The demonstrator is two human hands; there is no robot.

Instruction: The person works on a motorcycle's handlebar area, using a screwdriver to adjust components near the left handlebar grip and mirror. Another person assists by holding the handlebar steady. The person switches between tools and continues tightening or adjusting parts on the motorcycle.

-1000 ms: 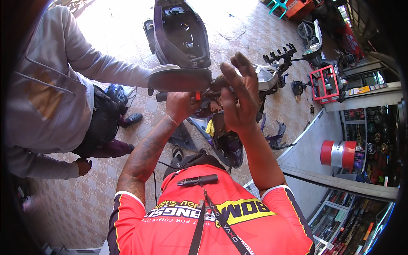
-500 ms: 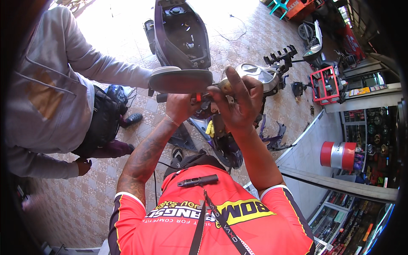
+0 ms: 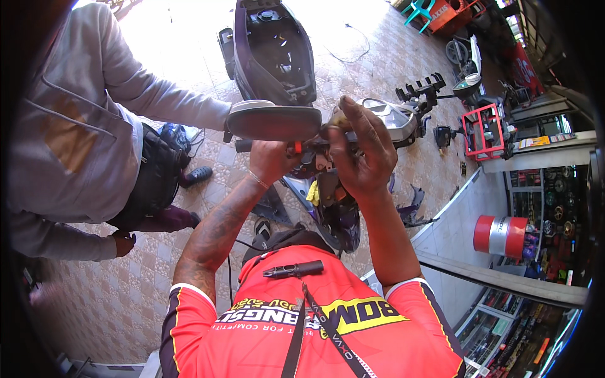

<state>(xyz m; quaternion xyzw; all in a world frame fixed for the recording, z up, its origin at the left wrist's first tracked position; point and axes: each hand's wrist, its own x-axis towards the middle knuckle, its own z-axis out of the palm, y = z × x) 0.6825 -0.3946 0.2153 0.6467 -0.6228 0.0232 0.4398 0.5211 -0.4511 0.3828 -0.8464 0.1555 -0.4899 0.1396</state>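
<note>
1. Head view, upper middle: the left hand [image 3: 272, 160] is curled around the handlebar [image 3: 243, 146], seemingly to steady it; the oval mirror [image 3: 275, 122] partly covers both.
2. Head view, right of the mirror: the right hand [image 3: 368, 151] has fingers and thumb narrowed beside a small yellowish-brown thing [image 3: 340, 120], apparently for fine control; I cannot tell whether it is gripped.
3. Head view, counted: one mirror, one red-and-white drum [image 3: 501, 235] at right, one green stool [image 3: 418, 12] upper right.
</note>
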